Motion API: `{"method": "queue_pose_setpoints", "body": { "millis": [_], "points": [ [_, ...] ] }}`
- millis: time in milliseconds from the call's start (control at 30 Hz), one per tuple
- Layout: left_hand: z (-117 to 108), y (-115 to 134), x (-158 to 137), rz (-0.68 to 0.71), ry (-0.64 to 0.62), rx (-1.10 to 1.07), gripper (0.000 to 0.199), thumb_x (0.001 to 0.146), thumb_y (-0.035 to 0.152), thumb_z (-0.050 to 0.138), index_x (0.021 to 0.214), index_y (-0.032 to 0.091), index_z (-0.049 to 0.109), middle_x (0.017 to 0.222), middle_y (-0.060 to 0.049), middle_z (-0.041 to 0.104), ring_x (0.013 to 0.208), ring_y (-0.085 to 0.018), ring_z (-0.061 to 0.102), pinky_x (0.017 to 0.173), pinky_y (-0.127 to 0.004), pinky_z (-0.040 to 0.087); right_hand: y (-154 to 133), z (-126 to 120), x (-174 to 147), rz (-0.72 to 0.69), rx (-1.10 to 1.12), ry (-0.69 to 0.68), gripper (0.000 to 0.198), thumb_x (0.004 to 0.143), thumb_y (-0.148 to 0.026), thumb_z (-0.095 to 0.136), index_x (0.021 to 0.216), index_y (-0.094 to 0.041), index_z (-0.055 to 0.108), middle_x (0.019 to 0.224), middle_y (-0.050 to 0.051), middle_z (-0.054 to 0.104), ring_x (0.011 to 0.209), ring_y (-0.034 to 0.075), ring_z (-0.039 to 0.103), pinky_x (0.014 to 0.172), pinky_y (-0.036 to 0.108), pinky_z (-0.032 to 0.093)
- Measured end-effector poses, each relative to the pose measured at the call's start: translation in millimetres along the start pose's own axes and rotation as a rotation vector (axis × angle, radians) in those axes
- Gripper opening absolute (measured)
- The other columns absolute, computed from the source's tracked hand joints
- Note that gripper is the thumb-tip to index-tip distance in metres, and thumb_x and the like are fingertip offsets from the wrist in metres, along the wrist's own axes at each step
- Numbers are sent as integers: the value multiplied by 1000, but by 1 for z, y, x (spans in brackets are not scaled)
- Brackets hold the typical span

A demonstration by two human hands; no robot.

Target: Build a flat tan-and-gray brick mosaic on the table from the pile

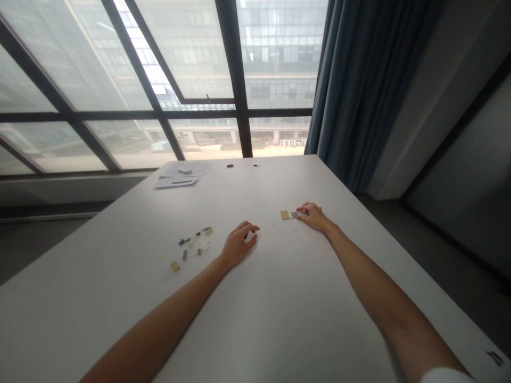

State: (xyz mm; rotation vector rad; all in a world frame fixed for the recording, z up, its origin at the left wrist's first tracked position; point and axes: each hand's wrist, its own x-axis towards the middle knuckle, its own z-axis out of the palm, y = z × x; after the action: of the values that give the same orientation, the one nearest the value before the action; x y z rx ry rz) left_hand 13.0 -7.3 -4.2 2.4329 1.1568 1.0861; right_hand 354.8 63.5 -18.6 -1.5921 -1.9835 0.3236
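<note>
My right hand (313,216) rests on the table at the right, its fingers bent down over the grey end of a row of small building bricks. The tan brick (284,215) at the row's left end shows past my fingertips, with a white and a grey part beside it. The rest of the row is hidden under the fingers. My left hand (240,242) is near the middle of the table, thumb and forefinger curved and apart, nothing between them. To its left lie several loose bricks, among them a grey brick (184,255) and a tan brick (174,266).
The white table (255,319) reaches to the window. Papers (178,181) with a small white object on them lie at its far left. A round dark-centred disc (230,166) is near the far edge. A blue curtain (351,96) hangs beyond the right side.
</note>
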Motion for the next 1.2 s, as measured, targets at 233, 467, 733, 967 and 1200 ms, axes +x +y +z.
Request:
{"method": "queue_pose_setpoints", "body": {
  "millis": [233,467,733,967,1200],
  "points": [
    [-1,2,0,1,-1,-8,20,91,21,53,105,21,68,93,-3,64,67,-11,51,67,-25,45,-9,5,-1,127,-58,97,20,78,-25,68,96,-22,77,104,6,70,93,21,61,87,35,41],
    [0,2,1,1,5,-11,21,90,19,54,105,21,69,93,-3,65,66,-10,51,67,-25,46,-18,13,-1,178,-94,164,16,79,-27,66,90,-22,76,101,7,71,95,23,61,85,36,41],
    [-1,2,1,-1,-4,-18,21,90,21,53,105,20,68,93,-4,65,66,-11,51,67,-26,46,-17,14,0,170,-97,186,14,80,-30,67,88,-22,76,98,7,71,94,23,60,84,37,41],
    [-1,3,1,-3,-9,-24,21,91,20,52,105,21,68,93,-3,64,66,-11,51,67,-25,45,-16,16,0,163,-107,193,14,81,-31,67,87,-22,76,98,7,71,94,23,60,84,36,41],
    [-1,4,0,-4,-10,-25,22,92,20,51,106,21,68,93,-3,64,67,-11,51,67,-25,45,-16,14,0,169,-94,178,15,81,-31,67,88,-22,76,98,7,71,93,22,60,84,36,41]
  ]
}}
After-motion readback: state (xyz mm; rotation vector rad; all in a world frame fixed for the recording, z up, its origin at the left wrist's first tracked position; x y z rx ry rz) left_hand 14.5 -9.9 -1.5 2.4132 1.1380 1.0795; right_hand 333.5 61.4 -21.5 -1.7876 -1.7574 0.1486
